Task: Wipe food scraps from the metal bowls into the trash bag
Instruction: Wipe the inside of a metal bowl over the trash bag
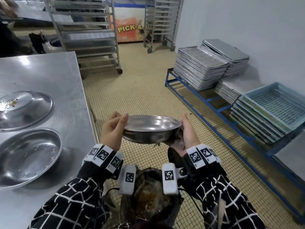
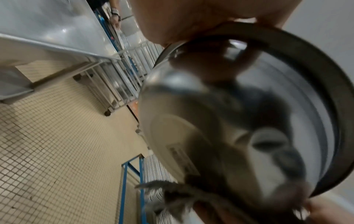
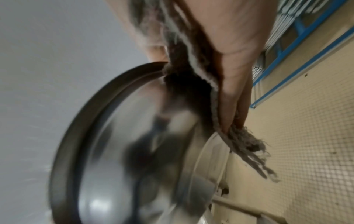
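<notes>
I hold a shallow metal bowl (image 1: 151, 128) level between both hands, above the open trash bag (image 1: 148, 195) with brown scraps in it. My left hand (image 1: 118, 120) grips the bowl's left rim, thumb on top. My right hand (image 1: 185, 128) pinches the right rim, thumb up at the edge, with a grey frayed rag (image 1: 178, 142) pressed between its fingers and the bowl's underside. The left wrist view shows the bowl's underside (image 2: 210, 121) and the rag (image 2: 172, 197). The right wrist view shows the bowl (image 3: 124, 136), straight fingers (image 3: 229, 91) and the rag's frayed end (image 3: 245, 141).
On the steel table (image 1: 49, 76) at my left lie two more metal bowls, the far one (image 1: 24, 109) with scraps, the near one (image 1: 28, 156) bare. Stacked trays (image 1: 201, 68) and blue crates (image 1: 272, 106) sit on a low blue rack at the right. Wheeled racks (image 1: 89, 38) stand behind.
</notes>
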`<state>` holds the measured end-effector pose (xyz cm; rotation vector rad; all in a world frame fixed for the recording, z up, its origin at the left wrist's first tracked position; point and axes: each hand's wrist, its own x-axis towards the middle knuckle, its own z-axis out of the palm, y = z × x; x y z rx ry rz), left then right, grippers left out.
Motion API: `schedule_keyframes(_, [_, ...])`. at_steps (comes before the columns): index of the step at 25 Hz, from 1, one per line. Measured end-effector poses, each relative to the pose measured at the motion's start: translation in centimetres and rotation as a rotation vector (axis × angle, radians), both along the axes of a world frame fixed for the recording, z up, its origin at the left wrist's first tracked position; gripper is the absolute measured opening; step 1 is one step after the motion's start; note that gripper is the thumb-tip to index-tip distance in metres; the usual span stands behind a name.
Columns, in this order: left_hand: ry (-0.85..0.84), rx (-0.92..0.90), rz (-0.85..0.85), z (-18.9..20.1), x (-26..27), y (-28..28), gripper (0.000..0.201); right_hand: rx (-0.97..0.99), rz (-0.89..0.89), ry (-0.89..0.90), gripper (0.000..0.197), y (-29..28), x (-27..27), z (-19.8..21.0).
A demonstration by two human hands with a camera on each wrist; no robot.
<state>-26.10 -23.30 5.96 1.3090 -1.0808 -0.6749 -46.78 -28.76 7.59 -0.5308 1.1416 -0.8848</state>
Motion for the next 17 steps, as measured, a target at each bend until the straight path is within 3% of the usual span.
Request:
schedule_keyframes(3, [0.026, -0.021, 0.154, -1.2, -0.6, 2.3, 0.010, -0.087, 0.176, 0.161, 0.033, 1.2, 0.7, 1.5])
schedule_keyframes(7, [0.129, 0.051, 0.295, -0.7, -0.3, 6.2, 0.058, -0.156, 0.344, 0.247, 0.028, 2.6, 2.6, 1.3])
schedule_keyframes(9, [0.129, 0.096, 0.369, 0.0, 1.5, 8.6, 0.071, -0.212, 0.466, 0.253, 0.027, 3.6, 4.5, 1.7])
schedule_keyframes(13, [0.135, 0.078, 0.464, 1.5, 6.1, 14.6, 0.055, -0.419, 0.682, 0.399, 0.024, 6.5, 9.3, 2.6])
schedule_keyframes(17, [0.161, 0.157, 0.560, 2.6, 11.7, 20.4, 0.065, -0.530, 0.760, 0.480, 0.027, 9.9, 14.9, 2.6])
